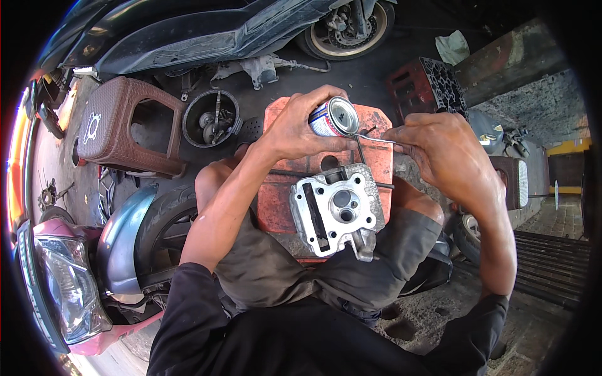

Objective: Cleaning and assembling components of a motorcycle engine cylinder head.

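Observation:
My left hand (291,128) is wrapped round a small metal can (326,120) with a white, blue and red label, tilted so that its round grey top faces right. Between the fingers of my right hand (442,150) is a thin metal rod-like tool (376,139); its tip meets the can's rim, and its far end is hidden in the hand. Just below both hands, a silver engine cylinder head (342,210) lies on a worn orange plastic surface (273,203) between my knees. Dark slim rods (384,185) lie beside the cylinder head.
At the left stand a brown plastic stool (113,125) and a round tub (191,135) of metal parts. A motorcycle wheel (345,31) is at the top, a red crate (414,88) at the upper right. Motorcycle front parts (69,282) are close on the lower left.

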Action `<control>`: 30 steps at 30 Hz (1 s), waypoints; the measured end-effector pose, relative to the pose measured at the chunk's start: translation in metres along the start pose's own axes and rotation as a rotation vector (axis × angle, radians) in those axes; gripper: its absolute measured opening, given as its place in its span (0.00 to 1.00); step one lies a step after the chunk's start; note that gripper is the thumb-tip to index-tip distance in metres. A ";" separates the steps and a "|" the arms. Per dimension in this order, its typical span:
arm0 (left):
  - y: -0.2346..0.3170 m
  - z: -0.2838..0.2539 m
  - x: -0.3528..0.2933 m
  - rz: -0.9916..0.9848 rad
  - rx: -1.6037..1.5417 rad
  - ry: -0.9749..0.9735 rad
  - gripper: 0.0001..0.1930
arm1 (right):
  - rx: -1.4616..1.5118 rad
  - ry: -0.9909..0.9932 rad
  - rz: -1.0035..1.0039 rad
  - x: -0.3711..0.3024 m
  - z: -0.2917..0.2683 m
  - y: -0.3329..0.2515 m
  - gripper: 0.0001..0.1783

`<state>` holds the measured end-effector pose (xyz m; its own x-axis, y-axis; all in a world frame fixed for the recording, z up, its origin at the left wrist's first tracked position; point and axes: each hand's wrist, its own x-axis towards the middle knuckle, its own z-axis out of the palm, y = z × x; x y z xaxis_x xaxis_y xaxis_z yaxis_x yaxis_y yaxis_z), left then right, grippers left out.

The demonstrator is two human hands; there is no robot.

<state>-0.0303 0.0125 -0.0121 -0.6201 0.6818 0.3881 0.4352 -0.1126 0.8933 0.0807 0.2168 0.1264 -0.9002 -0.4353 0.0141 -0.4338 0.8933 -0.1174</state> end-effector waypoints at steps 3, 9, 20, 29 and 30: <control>-0.002 0.003 -0.001 0.076 -0.012 0.020 0.31 | 0.002 -0.135 -0.005 0.006 -0.005 0.003 0.14; -0.005 0.005 -0.002 0.156 0.054 0.121 0.32 | 0.205 0.097 0.079 -0.006 0.024 -0.001 0.15; -0.004 0.014 -0.005 0.180 0.096 0.280 0.33 | 0.396 0.213 0.303 -0.011 0.046 -0.025 0.13; -0.001 0.015 -0.004 0.115 0.104 0.456 0.32 | 0.255 0.455 0.404 -0.005 0.080 -0.046 0.24; -0.001 0.015 -0.005 0.123 0.140 0.469 0.32 | 0.239 0.475 0.421 -0.004 0.082 -0.048 0.25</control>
<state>-0.0179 0.0202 -0.0186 -0.7714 0.2674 0.5775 0.5870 -0.0516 0.8079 0.1086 0.1668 0.0505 -0.9335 0.0894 0.3474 -0.0712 0.9029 -0.4239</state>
